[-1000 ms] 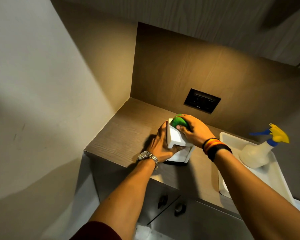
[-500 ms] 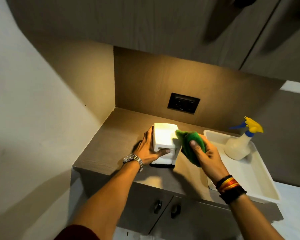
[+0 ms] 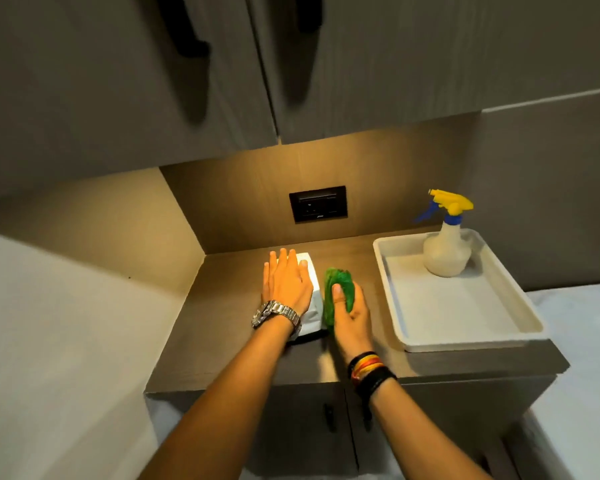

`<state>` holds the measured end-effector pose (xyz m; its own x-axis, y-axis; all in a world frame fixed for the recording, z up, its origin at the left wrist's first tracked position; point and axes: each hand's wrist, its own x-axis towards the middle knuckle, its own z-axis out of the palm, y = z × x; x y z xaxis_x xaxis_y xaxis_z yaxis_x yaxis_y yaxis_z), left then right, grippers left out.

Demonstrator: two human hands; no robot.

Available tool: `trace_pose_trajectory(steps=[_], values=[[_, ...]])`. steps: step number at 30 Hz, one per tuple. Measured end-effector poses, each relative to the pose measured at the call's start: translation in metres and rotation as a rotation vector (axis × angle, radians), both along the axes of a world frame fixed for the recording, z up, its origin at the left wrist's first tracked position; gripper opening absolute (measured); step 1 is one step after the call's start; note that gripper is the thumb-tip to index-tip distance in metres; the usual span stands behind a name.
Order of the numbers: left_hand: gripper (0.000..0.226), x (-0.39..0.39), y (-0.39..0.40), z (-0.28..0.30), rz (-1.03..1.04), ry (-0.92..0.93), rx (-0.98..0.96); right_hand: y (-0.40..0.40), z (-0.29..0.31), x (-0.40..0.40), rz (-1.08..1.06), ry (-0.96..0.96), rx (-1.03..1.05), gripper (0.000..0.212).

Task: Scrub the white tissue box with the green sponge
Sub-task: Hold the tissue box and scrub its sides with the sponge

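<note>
On the wooden surface (image 3: 243, 327) beneath the wall cabinets, the white tissue box (image 3: 314, 299) now stands squarely under the left hand (image 3: 286, 284), whose fingers lie spread flat across its top — half a second ago that hand clasped the box from the side, and a second ago both hands held it tipped while the sponge worked its upper face. The green sponge (image 3: 338, 292) has come off the top and now presses against the box's right side, with the right hand (image 3: 352, 315) curled around it in a closed grip, thumb on the sponge's back. That reads as the scrubbing moving from the top to a side wall, with the box pinned down so it should not slide; other faces likely remain. To the right, near but apart, a white tray (image 3: 465, 337) carries a spray bottle (image 3: 445, 249) with a yellow and blue trigger. A black socket plate (image 3: 317, 203) sits in the lit wooden back panel — cabinet doors below, pale wall to the left.
</note>
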<state>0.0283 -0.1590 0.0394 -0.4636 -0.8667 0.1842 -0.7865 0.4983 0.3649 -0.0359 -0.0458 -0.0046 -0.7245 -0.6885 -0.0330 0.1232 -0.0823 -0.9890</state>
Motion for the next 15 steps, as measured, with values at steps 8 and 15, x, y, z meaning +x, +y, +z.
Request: trace_pose_trajectory(steps=[8,15], values=[[0.063,0.006,-0.006,-0.014,0.018,-0.069,-0.152,-0.010,-0.035,0.001,0.145,-0.149,-0.029,0.042],[0.064,0.005,-0.004,-0.013,0.018,-0.050,-0.153,-0.071,-0.011,-0.041,0.233,-0.170,0.113,0.039]])
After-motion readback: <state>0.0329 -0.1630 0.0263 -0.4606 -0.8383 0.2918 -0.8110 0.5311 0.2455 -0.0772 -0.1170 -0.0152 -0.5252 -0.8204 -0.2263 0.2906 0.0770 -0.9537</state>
